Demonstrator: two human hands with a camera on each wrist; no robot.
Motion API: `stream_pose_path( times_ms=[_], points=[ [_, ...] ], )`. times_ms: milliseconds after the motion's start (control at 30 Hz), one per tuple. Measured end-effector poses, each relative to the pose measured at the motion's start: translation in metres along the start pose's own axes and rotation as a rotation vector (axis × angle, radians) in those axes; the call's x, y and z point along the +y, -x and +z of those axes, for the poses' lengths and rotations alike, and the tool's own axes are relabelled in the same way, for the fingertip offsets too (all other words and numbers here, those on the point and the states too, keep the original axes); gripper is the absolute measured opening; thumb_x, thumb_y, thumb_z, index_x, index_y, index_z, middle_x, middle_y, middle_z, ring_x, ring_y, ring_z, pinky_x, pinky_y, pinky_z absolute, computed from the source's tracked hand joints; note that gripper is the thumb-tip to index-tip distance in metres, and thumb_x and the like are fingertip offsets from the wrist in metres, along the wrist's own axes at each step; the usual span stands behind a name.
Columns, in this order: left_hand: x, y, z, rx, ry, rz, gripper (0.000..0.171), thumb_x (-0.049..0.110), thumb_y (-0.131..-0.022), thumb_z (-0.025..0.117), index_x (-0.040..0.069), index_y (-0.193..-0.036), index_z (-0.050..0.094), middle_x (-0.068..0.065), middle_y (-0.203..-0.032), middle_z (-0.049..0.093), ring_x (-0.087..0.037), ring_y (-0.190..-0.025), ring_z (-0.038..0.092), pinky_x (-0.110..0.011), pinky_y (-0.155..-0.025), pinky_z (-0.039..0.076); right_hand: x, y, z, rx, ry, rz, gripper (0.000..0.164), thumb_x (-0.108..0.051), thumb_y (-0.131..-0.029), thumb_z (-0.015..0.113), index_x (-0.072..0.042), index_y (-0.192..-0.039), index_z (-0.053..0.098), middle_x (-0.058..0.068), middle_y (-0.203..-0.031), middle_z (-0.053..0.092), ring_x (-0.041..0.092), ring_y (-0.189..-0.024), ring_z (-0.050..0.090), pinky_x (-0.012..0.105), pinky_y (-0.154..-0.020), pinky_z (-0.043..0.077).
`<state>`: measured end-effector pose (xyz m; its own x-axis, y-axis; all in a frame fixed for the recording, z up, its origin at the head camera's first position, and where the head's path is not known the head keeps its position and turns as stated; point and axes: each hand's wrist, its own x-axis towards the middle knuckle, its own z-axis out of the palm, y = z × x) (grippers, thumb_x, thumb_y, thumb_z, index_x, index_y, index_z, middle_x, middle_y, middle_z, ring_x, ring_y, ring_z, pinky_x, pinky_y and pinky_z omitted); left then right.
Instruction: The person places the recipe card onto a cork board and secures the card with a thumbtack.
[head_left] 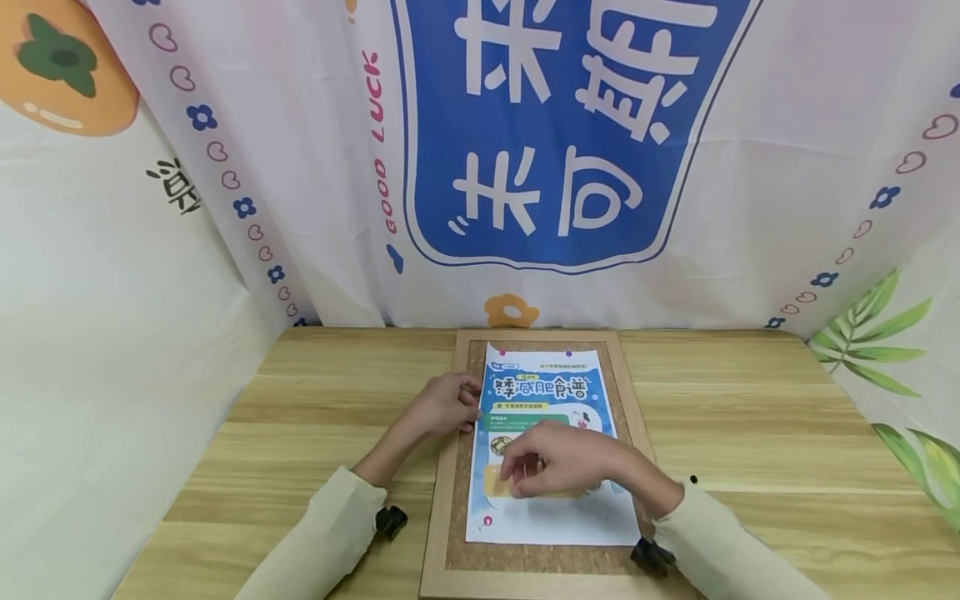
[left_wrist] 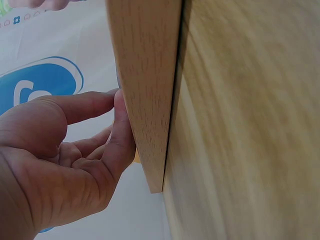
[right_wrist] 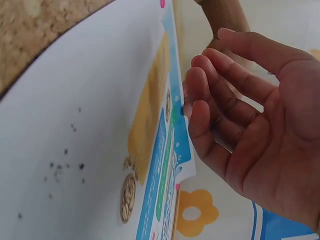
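Observation:
A printed poster in blue, white and yellow lies on a cork board with a wooden frame. My left hand is at the poster's left edge. In the left wrist view, that hand's thumb and index finger meet at the edge behind the frame side; they appear to pinch the poster's edge, though the contact is mostly hidden. Above the lower middle of the poster hovers my right hand. In the right wrist view this hand has loosely bent fingers, with nothing in them.
Pink pins show at the poster's upper left and lower left, and a purple pin at its top right. Dark specks dot its lower part. The board lies on a wooden table, with a printed cloth behind.

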<state>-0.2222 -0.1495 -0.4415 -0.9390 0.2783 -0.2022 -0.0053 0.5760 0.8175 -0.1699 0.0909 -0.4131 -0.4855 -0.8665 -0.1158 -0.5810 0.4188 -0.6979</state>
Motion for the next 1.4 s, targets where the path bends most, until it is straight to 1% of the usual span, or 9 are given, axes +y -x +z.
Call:
stream_pose_path(
  times_ms=[167, 367, 600, 767, 1000, 1233, 1400],
  points=[
    [0.001, 0.001, 0.0, 0.002, 0.002, -0.007, 0.035, -0.004, -0.095, 0.075, -0.004, -0.129, 0.067, -0.014, -0.096, 0.075, -0.017, -0.07, 0.072, -0.027, -0.062, 0.065, 0.004, 0.014, -0.006, 0.048, -0.033, 0.004, 0.016, -0.019, -0.102, 0.074, -0.012, -0.115, 0.08, -0.014, -0.093, 0.073, -0.004, -0.084, 0.064, 0.019, -0.077, 0.061],
    [0.002, 0.001, 0.0, 0.001, 0.005, -0.012, 0.034, -0.004, -0.095, 0.074, -0.004, -0.129, 0.067, -0.014, -0.096, 0.075, -0.018, -0.071, 0.072, -0.028, -0.063, 0.066, 0.009, 0.03, -0.011, 0.109, -0.095, 0.05, 0.018, -0.022, -0.101, 0.075, -0.011, -0.115, 0.079, -0.013, -0.095, 0.073, 0.0, -0.085, 0.066, 0.023, -0.077, 0.063],
    [0.001, 0.001, 0.0, 0.002, -0.003, -0.018, 0.035, -0.004, -0.096, 0.074, -0.005, -0.13, 0.067, -0.014, -0.097, 0.075, -0.018, -0.072, 0.072, -0.028, -0.063, 0.065, 0.019, 0.044, -0.011, 0.124, -0.132, 0.087, 0.018, -0.022, -0.101, 0.076, -0.011, -0.115, 0.079, -0.012, -0.094, 0.072, 0.002, -0.084, 0.065, 0.024, -0.076, 0.062],
    [0.001, 0.0, 0.0, 0.0, -0.004, -0.022, 0.036, -0.003, -0.096, 0.074, -0.004, -0.131, 0.067, -0.014, -0.098, 0.075, -0.018, -0.073, 0.073, -0.028, -0.064, 0.066, 0.023, 0.053, -0.014, 0.145, -0.145, 0.093, 0.02, -0.022, -0.101, 0.075, -0.01, -0.116, 0.078, -0.01, -0.095, 0.072, 0.003, -0.085, 0.065, 0.026, -0.077, 0.063],
    [0.0, -0.001, 0.001, -0.001, 0.01, -0.018, 0.034, -0.003, -0.097, 0.074, -0.003, -0.13, 0.067, -0.014, -0.098, 0.075, -0.018, -0.074, 0.072, -0.028, -0.064, 0.066, 0.032, 0.071, -0.016, 0.171, -0.174, 0.097, 0.022, -0.022, -0.102, 0.074, -0.007, -0.118, 0.077, -0.006, -0.096, 0.073, 0.005, -0.085, 0.066, 0.025, -0.074, 0.063],
    [0.0, -0.001, 0.001, -0.003, 0.006, -0.017, 0.035, -0.003, -0.097, 0.074, -0.003, -0.131, 0.067, -0.014, -0.099, 0.074, -0.018, -0.074, 0.072, -0.028, -0.064, 0.065, 0.042, 0.091, -0.019, 0.225, -0.169, 0.105, 0.021, -0.023, -0.102, 0.074, -0.006, -0.116, 0.077, -0.005, -0.098, 0.074, 0.005, -0.085, 0.066, 0.023, -0.075, 0.061],
    [0.001, 0.001, 0.001, -0.002, 0.008, -0.011, 0.035, -0.004, -0.096, 0.074, -0.004, -0.13, 0.067, -0.014, -0.098, 0.074, -0.018, -0.073, 0.072, -0.029, -0.064, 0.066, 0.046, 0.099, -0.019, 0.243, -0.158, 0.105, 0.022, -0.022, -0.102, 0.075, -0.006, -0.116, 0.078, -0.004, -0.1, 0.076, 0.005, -0.087, 0.067, 0.023, -0.076, 0.062]
  ],
)
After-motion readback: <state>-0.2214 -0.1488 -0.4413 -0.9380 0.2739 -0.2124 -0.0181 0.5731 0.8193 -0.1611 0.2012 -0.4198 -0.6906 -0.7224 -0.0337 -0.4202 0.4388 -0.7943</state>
